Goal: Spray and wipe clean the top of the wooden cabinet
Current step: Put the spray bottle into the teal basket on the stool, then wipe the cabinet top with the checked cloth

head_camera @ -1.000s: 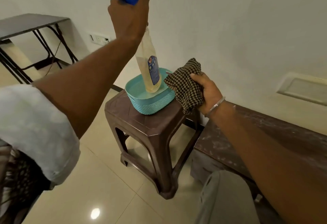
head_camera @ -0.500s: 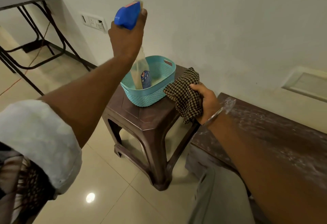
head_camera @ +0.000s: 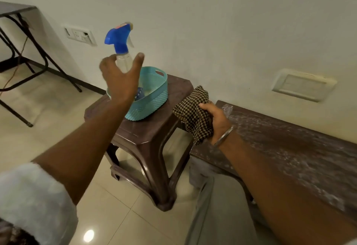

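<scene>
A spray bottle (head_camera: 119, 39) with a blue trigger head stands upright in a teal basket (head_camera: 154, 99) on a brown plastic stool (head_camera: 150, 132). My left hand (head_camera: 119, 78) is just in front of the bottle's neck with fingers spread, no longer gripping it. My right hand (head_camera: 214, 121) grips a bunched black-and-tan checked cloth (head_camera: 193, 111) above the left end of the wooden cabinet top (head_camera: 289, 148), which is dark brown and speckled with white spray droplets.
A folding metal table (head_camera: 17, 32) stands at the far left. Wall sockets (head_camera: 81, 35) and a cream wall plate (head_camera: 303, 84) are on the white wall. Glossy beige floor tiles (head_camera: 58, 119) lie around the stool.
My left hand lowered the spray bottle into the teal basket and let go of it, fingers now spread. My right hand kept holding the cloth near the cabinet's left end.
</scene>
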